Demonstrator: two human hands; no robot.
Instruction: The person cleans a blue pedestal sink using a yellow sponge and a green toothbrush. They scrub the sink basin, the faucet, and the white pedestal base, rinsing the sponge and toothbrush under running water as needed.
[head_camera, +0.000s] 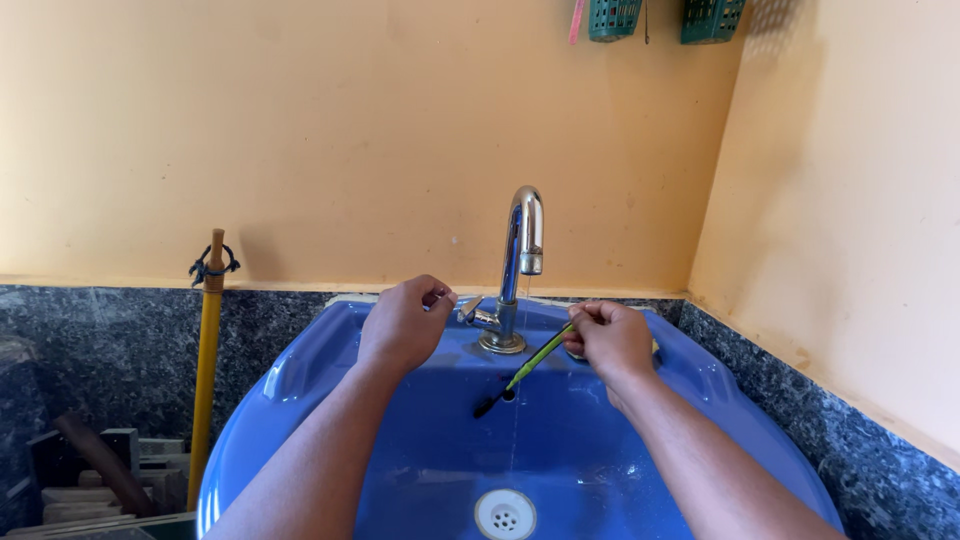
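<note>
Your right hand (612, 338) pinches the light, stiff, likely wet-slick green plastic toothbrush (528, 366) at its handle end, while your left hand (403, 322) closes on the chrome tap lever (468, 312).

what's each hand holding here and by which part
Right hand pinches the green toothbrush by its handle end, bristles down. Left hand grips the tap lever.

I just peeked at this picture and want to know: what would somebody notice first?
The bright blue sink fills the bottom middle, with a shiny silver tap rising at its back against the orange wall. The left hand is at the tap's handle, and the right hand holds a green toothbrush under the spout. A yellow stick stands at the left.
</note>
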